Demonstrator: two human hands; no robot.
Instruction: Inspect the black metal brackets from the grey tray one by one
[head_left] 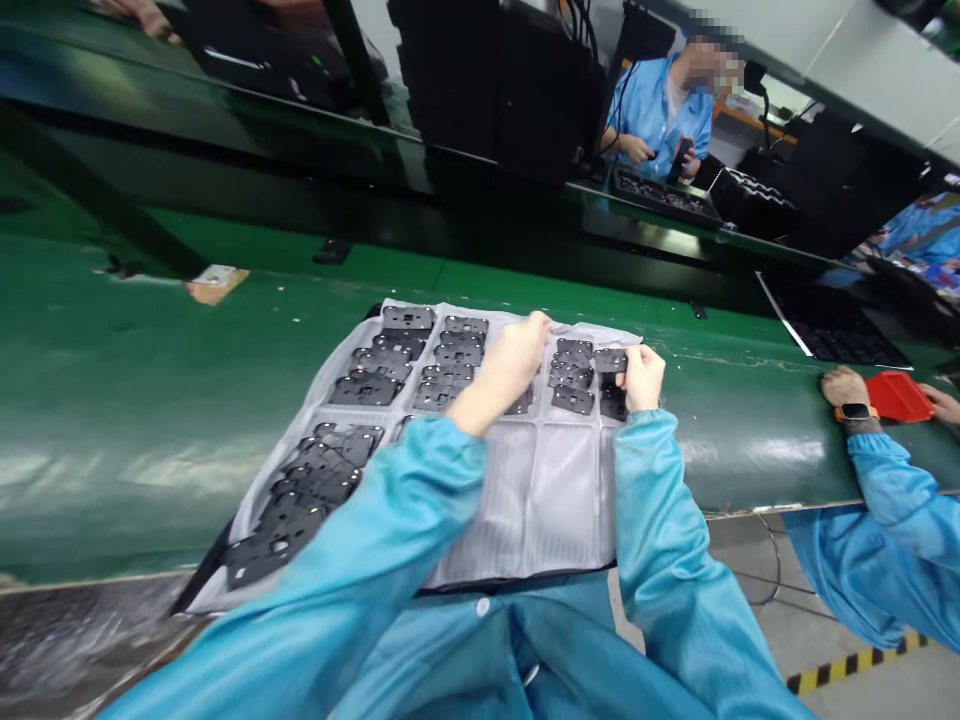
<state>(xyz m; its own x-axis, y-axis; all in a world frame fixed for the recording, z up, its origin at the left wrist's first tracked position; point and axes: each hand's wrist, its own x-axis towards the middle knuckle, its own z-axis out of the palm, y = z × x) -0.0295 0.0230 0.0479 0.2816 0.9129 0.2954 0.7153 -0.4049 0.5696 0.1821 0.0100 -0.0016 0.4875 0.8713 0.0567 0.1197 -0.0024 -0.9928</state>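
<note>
A pale plastic tray (568, 490) with compartments lies before me, several of them filled with overlapping flat black parts (369, 390). My right hand (645, 378) is at the tray's far right corner, its fingers closed on the edge of a flat black plate (609, 360) with small holes. Other black plates (573, 374) lie in the compartment just left of it. My left hand (516, 358) reaches over the middle of the far row, fingers drawn together near the tray's far rim. Whatever those fingers grip is hidden, and my left forearm covers part of the tray.
The tray rests on a green bench (150, 400). Near its back stand a post with a wooden block (216, 284) and a small black piece (332, 251). At right, a co-worker's hands hold a red tray (900, 397). Another person (664, 115) works across the bench.
</note>
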